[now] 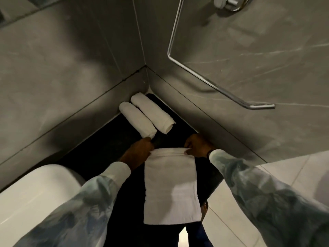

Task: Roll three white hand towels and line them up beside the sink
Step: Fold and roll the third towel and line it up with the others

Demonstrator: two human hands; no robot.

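Two rolled white towels lie side by side in the far corner of the black counter (99,148): the left roll (137,120) and the right roll (153,113). A third white towel (170,186) lies flat as a long strip, its near end hanging over the counter's front edge. Its far edge is folded over in a thin first turn. My left hand (140,150) pinches that edge at the left corner, and my right hand (197,146) pinches it at the right corner.
A white sink basin (35,193) stands at the lower left on the counter. Grey tiled walls meet in the corner behind the rolls. A chrome towel bar (204,75) sticks out from the right wall above the counter. Pale floor tiles show at the lower right.
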